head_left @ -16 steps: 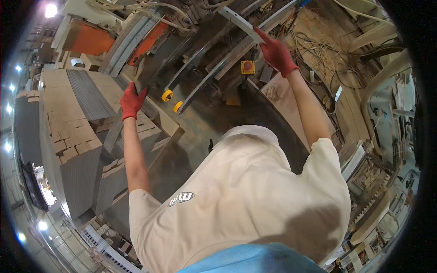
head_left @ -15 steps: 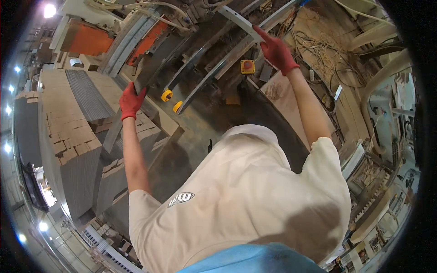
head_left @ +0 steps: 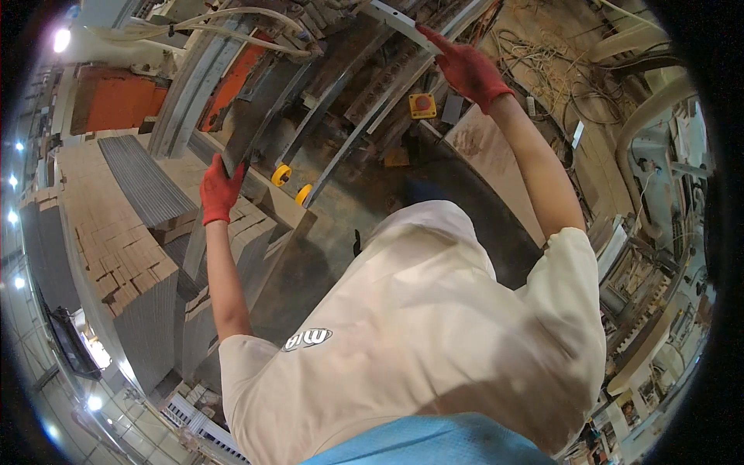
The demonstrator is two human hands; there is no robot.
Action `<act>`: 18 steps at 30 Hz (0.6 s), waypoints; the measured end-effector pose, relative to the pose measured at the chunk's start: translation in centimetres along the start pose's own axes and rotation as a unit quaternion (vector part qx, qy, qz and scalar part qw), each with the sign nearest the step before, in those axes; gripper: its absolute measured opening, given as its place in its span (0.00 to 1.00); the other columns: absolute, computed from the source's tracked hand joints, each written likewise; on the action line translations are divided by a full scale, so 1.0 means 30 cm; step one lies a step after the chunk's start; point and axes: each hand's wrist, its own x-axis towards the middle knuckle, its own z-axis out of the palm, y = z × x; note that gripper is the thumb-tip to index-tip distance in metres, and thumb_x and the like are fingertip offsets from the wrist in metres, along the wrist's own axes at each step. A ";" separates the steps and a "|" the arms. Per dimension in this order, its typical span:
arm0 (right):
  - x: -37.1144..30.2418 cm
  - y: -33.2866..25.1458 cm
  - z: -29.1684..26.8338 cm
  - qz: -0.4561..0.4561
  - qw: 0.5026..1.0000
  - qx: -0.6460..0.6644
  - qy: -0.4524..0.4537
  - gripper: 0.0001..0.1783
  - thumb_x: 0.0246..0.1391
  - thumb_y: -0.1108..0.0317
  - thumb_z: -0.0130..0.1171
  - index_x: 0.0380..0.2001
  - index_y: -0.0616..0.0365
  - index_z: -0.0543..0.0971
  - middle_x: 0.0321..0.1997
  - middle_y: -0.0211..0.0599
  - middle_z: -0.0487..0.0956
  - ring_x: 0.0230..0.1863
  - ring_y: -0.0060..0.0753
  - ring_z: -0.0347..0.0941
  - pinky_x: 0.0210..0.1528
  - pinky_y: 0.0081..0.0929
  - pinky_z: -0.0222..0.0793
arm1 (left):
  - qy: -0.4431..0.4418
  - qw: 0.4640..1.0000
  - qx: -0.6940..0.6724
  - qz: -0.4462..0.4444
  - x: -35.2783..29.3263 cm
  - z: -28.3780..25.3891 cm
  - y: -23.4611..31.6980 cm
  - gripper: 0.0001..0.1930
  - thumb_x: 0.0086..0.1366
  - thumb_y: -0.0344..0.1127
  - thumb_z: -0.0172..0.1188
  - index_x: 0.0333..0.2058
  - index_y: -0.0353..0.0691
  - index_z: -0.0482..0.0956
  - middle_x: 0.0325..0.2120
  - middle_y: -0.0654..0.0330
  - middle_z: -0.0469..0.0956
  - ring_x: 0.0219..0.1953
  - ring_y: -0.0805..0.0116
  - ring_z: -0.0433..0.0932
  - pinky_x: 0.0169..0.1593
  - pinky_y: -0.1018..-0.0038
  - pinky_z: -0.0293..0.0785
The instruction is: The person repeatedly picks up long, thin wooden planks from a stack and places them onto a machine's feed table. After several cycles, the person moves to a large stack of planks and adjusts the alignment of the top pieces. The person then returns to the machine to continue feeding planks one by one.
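Panel (head_left: 260, 118), dark, upper left, held in left hand (head_left: 219, 192); right hand (head_left: 471, 71) at pale bar (head_left: 394, 17), grip unclear; shirt (head_left: 418, 310) lettered.

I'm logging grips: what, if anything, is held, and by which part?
The left hand seems to hold a dark strip by its near end. The right hand is at a pale metal bar; whether it grips cannot be told.
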 end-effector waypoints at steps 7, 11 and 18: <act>0.006 0.017 0.005 -0.013 0.999 0.038 -0.009 0.38 0.69 0.69 0.49 0.76 0.20 0.56 0.23 0.48 0.77 0.22 0.37 0.73 0.30 0.40 0.70 | 0.008 1.000 -0.003 -0.008 0.001 -0.019 0.034 0.22 0.63 0.52 0.68 0.45 0.41 0.75 0.35 0.45 0.84 0.40 0.40 0.82 0.39 0.52 0.77; 0.016 -0.001 -0.014 -0.006 0.997 0.053 -0.047 0.41 0.68 0.70 0.51 0.77 0.23 0.52 0.38 0.61 0.81 0.31 0.61 0.78 0.35 0.49 0.72 | 0.033 0.999 -0.002 -0.002 -0.013 0.010 -0.003 0.22 0.62 0.51 0.68 0.46 0.41 0.75 0.36 0.46 0.83 0.42 0.41 0.82 0.40 0.52 0.77; 0.005 -0.058 -0.069 0.025 0.994 0.078 -0.071 0.42 0.66 0.72 0.51 0.78 0.28 0.52 0.36 0.62 0.81 0.34 0.63 0.78 0.38 0.48 0.73 | 0.027 0.999 -0.016 -0.005 -0.017 0.004 -0.002 0.23 0.61 0.50 0.69 0.45 0.40 0.74 0.39 0.47 0.83 0.42 0.42 0.81 0.41 0.53 0.77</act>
